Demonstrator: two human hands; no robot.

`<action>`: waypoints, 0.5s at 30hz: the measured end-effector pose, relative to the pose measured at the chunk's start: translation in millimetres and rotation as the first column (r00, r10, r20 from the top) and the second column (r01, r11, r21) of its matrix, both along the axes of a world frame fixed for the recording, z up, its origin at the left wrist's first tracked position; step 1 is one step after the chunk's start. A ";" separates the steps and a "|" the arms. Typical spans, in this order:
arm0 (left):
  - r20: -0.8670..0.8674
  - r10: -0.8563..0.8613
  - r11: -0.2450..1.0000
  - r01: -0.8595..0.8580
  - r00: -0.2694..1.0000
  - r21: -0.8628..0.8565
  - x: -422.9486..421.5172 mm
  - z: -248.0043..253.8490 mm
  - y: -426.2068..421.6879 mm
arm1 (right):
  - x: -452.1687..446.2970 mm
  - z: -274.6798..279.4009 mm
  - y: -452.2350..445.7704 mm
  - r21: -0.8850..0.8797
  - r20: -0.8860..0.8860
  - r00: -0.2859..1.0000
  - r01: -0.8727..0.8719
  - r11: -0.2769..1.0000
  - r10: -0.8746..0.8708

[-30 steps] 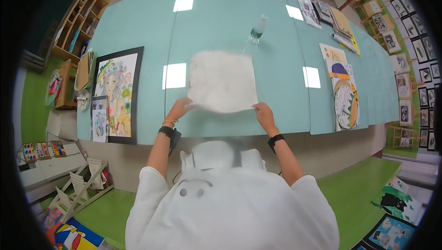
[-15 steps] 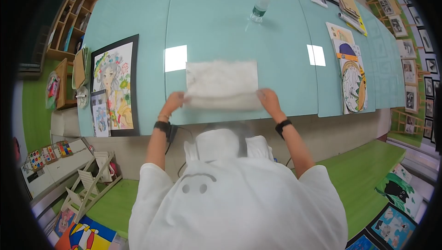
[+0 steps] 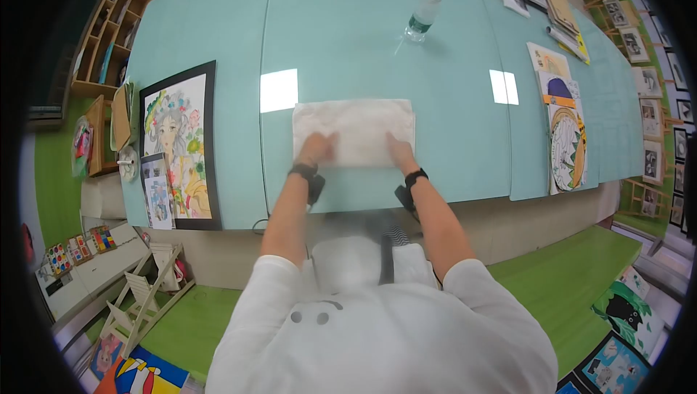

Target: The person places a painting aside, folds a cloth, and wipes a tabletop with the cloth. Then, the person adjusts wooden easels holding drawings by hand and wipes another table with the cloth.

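A white folded cloth (image 3: 356,122), which looks like a towel, lies as a flat rectangle on the pale blue-green table in front of me. My left hand (image 3: 317,148) is over its lower left part, with the fingers smeared by motion. Over the lower right part is my right hand (image 3: 399,150), its thumb side turned inward and its other fingers not clear. Both hands seem to touch the cloth; whether they grip it does not show.
A clear bottle with a green label (image 3: 422,18) stands farther back on the table (image 3: 348,53). At the left lies a black-framed drawing (image 3: 181,140); colored artwork (image 3: 565,133) lies at the right. A green bench (image 3: 559,285) runs below.
The front edge of the cloth, held at its corners before, is now folded down flat. Both hands have moved inward onto the cloth.
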State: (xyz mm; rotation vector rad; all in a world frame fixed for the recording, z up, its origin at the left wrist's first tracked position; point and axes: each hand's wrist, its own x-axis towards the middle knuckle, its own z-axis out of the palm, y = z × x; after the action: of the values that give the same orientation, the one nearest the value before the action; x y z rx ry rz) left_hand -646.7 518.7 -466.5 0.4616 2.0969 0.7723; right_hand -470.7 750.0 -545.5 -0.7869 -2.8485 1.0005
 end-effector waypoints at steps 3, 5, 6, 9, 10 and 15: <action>0.250 0.319 0.945 -0.328 0.914 -0.008 39.1 -13.2 -24.1 | 30.9 18.7 -29.8 -0.280 0.362 0.914 0.292 0.915 -0.181; 0.204 0.189 0.982 -0.187 0.960 -0.029 58.2 -10.0 -40.8 | 57.3 3.4 -45.6 -0.181 0.296 0.952 0.137 0.974 -0.079; 0.174 0.123 0.992 -0.119 0.977 -0.033 64.6 -9.4 -48.5 | 60.0 11.2 -52.7 -0.143 0.278 0.948 0.200 0.969 -0.155; 0.270 0.368 0.928 -0.336 0.890 -0.158 62.3 25.9 -37.3 | 54.2 -11.8 -38.0 -0.429 0.211 0.964 0.239 0.871 -0.161; 0.215 0.351 0.933 -0.320 0.911 -0.166 51.8 19.3 -31.0 | 48.1 -21.4 -29.7 -0.426 0.117 0.987 0.149 0.892 -0.109; 0.206 0.445 0.896 -0.436 0.872 -0.088 -63.4 7.1 17.0 | -112.6 36.6 23.3 -0.579 0.320 0.902 0.429 0.693 -0.291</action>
State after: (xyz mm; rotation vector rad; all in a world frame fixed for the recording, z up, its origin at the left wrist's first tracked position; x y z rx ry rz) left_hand -710.2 535.7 -459.3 -0.1359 2.0203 0.9904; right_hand -583.3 773.4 -508.9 -1.5054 -2.2856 1.9373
